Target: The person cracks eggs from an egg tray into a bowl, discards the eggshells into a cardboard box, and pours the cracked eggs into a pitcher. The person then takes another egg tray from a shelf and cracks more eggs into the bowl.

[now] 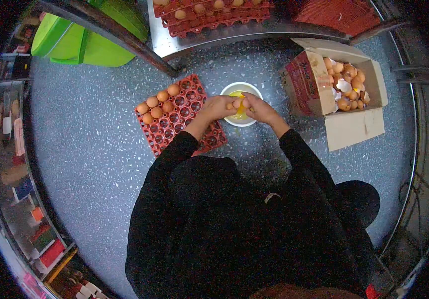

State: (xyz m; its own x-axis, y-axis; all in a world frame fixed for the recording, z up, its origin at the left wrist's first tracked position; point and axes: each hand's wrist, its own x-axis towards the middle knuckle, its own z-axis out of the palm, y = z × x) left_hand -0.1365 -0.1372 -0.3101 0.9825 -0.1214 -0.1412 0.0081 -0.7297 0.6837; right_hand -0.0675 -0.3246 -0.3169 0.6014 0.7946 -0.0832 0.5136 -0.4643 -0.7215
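Over a white bowl [226, 89], both my hands meet around a brown egg [234, 103] that looks cracked open. My left hand [216, 107] grips one side of it, and my right hand [260, 109] grips the other. Yellow egg shows between and below the fingers, and more yellow liquid lies inside the bowl. To the left is a red egg tray [174, 118], partly covered by my left forearm. Several whole brown eggs [152, 102] sit in its upper-left cups; many other cups hold nothing.
A cardboard box [355, 128] of broken eggshells [346, 84] stands open at the right. Stacked red trays [214, 19] with eggs rest on a metal shelf [167, 44] ahead. A green bin [87, 45] and a dark metal leg [124, 41] are at the upper left.
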